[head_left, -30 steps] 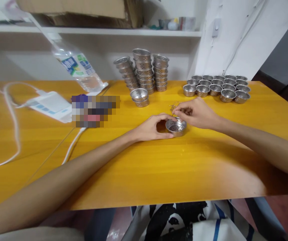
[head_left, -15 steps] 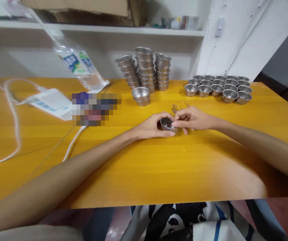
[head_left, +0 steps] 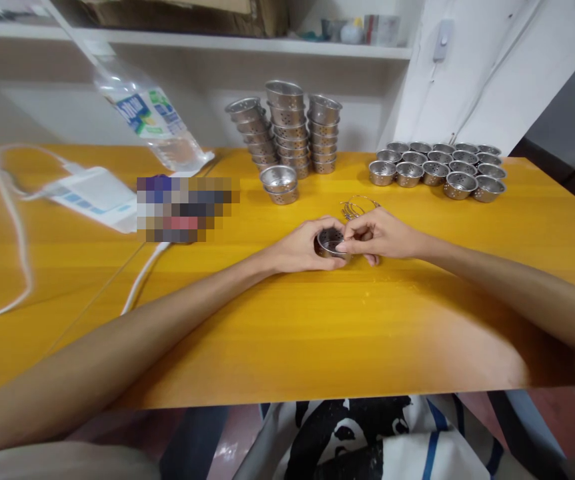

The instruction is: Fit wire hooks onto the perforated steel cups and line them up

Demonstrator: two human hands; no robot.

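Note:
My left hand (head_left: 307, 247) is wrapped round a small perforated metal cup (head_left: 328, 245), holding it upright on or just above the yellow table. At the cup's right rim, my right hand (head_left: 380, 235) is pinched with thumb and forefinger; whatever is between those fingertips is too small to make out. Thin wire rings (head_left: 355, 205) lie on the table just behind my right hand. Beyond my left hand stand two nested cups (head_left: 280, 183) of the same kind.
Tall stacks of perforated cups (head_left: 287, 127) rise at the back middle. Several rows of single cups (head_left: 435, 173) stand at the back right. On the left are a leaning plastic bottle (head_left: 152, 120), a white device (head_left: 97, 197) and white cables (head_left: 15, 227). A shelf (head_left: 247, 44) runs above.
The view has shifted slightly. My right fingertips have moved a little further left over the cup's rim, while my left hand keeps its grip.

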